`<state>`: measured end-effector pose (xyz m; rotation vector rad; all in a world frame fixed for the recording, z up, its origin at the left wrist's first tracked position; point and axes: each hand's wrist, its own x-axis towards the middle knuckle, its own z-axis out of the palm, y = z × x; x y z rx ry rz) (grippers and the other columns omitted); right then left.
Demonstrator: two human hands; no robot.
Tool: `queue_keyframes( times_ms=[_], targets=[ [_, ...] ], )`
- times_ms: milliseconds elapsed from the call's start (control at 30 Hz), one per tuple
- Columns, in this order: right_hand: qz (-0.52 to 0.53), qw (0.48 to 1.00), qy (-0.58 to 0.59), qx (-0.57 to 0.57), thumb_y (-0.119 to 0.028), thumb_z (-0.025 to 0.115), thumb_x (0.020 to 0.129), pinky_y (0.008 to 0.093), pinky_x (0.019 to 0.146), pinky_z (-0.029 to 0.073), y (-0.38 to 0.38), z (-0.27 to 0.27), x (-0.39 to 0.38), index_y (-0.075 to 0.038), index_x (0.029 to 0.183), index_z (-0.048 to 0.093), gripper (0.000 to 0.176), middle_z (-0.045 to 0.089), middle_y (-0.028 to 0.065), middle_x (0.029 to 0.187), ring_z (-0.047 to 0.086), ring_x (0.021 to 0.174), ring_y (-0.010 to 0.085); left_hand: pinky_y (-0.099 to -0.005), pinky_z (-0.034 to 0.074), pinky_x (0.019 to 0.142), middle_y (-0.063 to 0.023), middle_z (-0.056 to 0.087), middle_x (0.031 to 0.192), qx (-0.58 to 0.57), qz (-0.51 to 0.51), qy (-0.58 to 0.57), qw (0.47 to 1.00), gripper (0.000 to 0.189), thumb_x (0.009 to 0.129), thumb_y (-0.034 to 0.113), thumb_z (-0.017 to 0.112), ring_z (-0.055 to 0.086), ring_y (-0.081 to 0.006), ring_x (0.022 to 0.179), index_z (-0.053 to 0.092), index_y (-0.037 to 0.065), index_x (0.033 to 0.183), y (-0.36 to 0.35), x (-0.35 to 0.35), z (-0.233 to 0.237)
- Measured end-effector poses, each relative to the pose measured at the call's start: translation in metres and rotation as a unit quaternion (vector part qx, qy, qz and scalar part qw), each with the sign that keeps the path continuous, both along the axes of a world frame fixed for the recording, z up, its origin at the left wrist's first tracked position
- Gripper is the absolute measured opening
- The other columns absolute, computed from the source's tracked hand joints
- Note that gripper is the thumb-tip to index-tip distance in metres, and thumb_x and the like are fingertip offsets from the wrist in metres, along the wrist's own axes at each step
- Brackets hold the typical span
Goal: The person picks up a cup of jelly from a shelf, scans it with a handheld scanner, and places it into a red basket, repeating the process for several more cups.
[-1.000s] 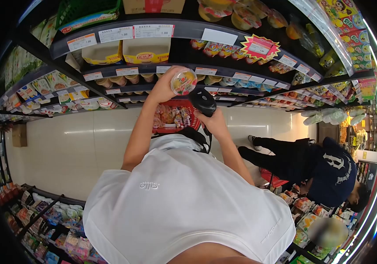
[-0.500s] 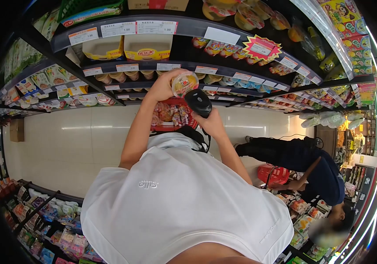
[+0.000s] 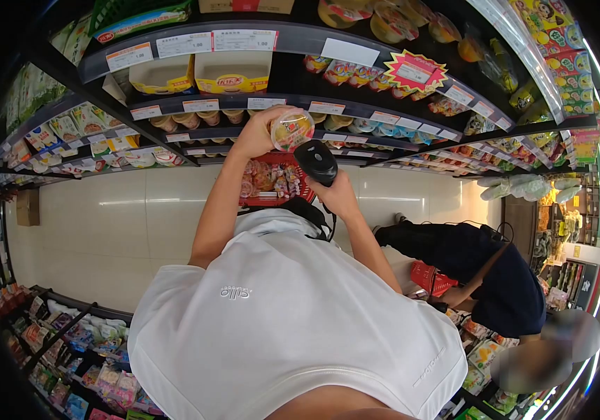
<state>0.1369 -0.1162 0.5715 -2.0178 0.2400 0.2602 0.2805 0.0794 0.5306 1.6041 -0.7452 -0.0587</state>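
My left hand (image 3: 254, 136) is closed around a clear plastic fruit jelly cup (image 3: 292, 131), its round face turned up and toward the scanner. In my right hand (image 3: 339, 194) is a black handheld barcode scanner (image 3: 316, 161), its head right at the cup's lower right edge. Both hands are raised in front of the lower shelves. Below them, a red shopping basket (image 3: 305, 190) with several packaged goods in it is partly hidden by my shirt and a black strap.
Price-tagged shelves (image 3: 377, 52) of cups and snacks curve across the front. At the right another person (image 3: 510, 287) bends beside a second red basket (image 3: 431, 278). A cardboard box (image 3: 27, 208) stands on the floor at left; packaged goods (image 3: 97, 371) line the shelves behind me.
The cup has tilted so that more of its round printed face shows, while the scanner stays close by it. The other person has shifted and bent lower, beside their basket.
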Motion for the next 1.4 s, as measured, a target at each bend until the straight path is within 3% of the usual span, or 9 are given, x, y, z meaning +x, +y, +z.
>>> queue_keyframes(
  times_ms=[367, 433, 467, 533, 1400],
  targets=[
    [0.007, 1.000, -0.013, -0.008, -0.016, 0.074, 0.078, 0.0370, 0.074, 0.052, -0.001, 0.000, -0.004, 0.001, 0.102, 0.068, 0.030, 0.072, 0.0153, 0.084, 0.068, 0.076, 0.0256, -0.0313, 0.047, 0.096, -0.0080, 0.068, 0.119, -0.015, -0.021, 0.017, 1.000, 0.060, 0.065, -0.001, 0.083, 0.064, -0.0193, 0.108, 0.066, 0.005, 0.122, -0.003, -0.004, 0.002],
    [0.005, 0.996, -0.086, 0.004, -0.020, 0.075, 0.082, 0.0303, 0.046, 0.043, -0.003, -0.009, -0.005, 0.000, 0.090, 0.068, 0.023, 0.062, 0.0024, 0.062, 0.054, 0.047, 0.0108, -0.0314, 0.047, 0.096, -0.0080, 0.068, 0.119, -0.016, -0.027, 0.013, 0.999, 0.061, 0.064, -0.002, 0.083, 0.064, -0.0194, 0.108, 0.066, 0.005, 0.123, -0.004, -0.005, 0.004],
    [0.005, 0.996, -0.086, 0.004, -0.020, 0.075, 0.082, 0.0303, 0.046, 0.043, -0.003, -0.008, -0.005, 0.000, 0.090, 0.068, 0.023, 0.062, 0.0024, 0.062, 0.054, 0.047, 0.0108, -0.0314, 0.047, 0.096, -0.0080, 0.068, 0.119, -0.016, -0.027, 0.012, 0.999, 0.061, 0.064, -0.002, 0.083, 0.064, -0.0194, 0.108, 0.066, 0.005, 0.123, -0.004, -0.006, 0.004],
    [0.003, 1.000, -0.030, -0.002, -0.016, 0.075, 0.078, 0.0373, 0.074, 0.052, -0.003, -0.004, -0.005, 0.001, 0.102, 0.068, 0.030, 0.072, 0.0161, 0.085, 0.069, 0.077, 0.0261, -0.0313, 0.047, 0.096, -0.0082, 0.068, 0.119, -0.016, -0.029, 0.016, 0.999, 0.061, 0.064, -0.002, 0.083, 0.064, -0.0194, 0.108, 0.066, 0.005, 0.122, -0.005, -0.007, 0.005],
    [0.022, 0.999, -0.024, -0.030, -0.017, 0.074, 0.078, 0.0395, 0.075, 0.052, -0.003, 0.006, -0.005, 0.002, 0.102, 0.068, 0.031, 0.072, 0.0192, 0.087, 0.070, 0.081, 0.0330, -0.0304, 0.048, 0.094, -0.0073, 0.070, 0.115, -0.008, -0.039, 0.042, 0.998, 0.056, 0.068, 0.002, 0.082, 0.065, -0.0164, 0.105, 0.065, 0.005, 0.122, -0.011, -0.006, -0.002]
  ],
)
